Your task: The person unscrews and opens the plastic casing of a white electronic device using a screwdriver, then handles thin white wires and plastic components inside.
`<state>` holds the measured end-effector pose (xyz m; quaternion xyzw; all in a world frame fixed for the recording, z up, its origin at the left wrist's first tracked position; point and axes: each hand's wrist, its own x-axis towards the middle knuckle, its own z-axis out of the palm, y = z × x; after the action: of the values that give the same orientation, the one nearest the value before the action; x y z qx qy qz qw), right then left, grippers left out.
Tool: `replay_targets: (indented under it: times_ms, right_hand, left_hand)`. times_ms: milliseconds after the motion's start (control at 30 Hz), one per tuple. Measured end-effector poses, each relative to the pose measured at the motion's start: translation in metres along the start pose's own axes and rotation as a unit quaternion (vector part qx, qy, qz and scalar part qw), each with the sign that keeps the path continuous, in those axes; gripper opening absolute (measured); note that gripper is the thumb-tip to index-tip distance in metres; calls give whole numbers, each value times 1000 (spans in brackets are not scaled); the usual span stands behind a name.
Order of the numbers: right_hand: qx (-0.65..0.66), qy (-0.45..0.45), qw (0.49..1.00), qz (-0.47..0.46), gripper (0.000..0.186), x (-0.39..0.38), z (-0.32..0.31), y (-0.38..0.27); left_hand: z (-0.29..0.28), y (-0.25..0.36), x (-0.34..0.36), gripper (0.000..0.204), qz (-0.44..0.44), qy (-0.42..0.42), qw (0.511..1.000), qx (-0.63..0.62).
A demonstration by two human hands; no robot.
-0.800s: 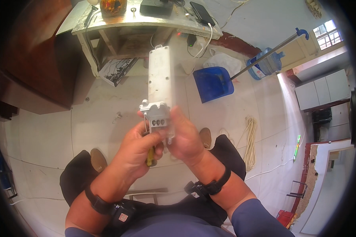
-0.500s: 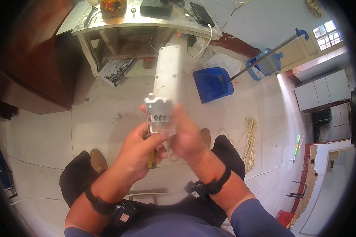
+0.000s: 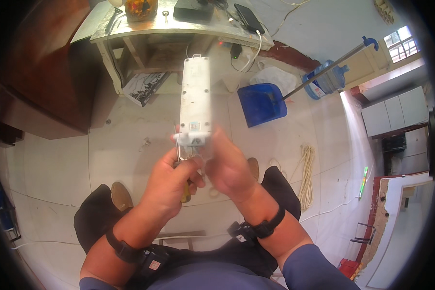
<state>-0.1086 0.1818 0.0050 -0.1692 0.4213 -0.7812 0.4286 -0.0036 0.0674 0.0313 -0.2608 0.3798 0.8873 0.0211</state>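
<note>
Pale floor tiles (image 3: 130, 162) are noted, with a blue dustpan (image 3: 263, 106) at right. Above them, a long white housing (image 3: 195, 92) is held pointing toward a table (image 3: 154, 27), its near end and a yellow-handled tool (image 3: 186, 194) gripped in the closed left hand (image 3: 171, 181). The right hand (image 3: 231, 171) is blurred alongside; its hold cannot be determined.

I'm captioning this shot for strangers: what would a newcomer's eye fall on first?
Probably the long white device at centre, its near end between the left hand and right hand. Next, the bright blue dustpan to its right, then the bundle of cream cord on the floor, right of the hands.
</note>
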Motion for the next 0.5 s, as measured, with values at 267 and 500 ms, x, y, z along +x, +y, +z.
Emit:
replay_targets:
  times_ms: [267, 500]
  right_hand:
    - [25, -85, 996, -5, 66, -3, 10, -14]
    - [-12, -71, 997, 33, 83, -3, 11, -22]
  left_hand:
    - [-4, -3, 1, 18, 39, 17, 999, 18]
    - [1, 9, -5, 24, 66, 54, 980, 177]
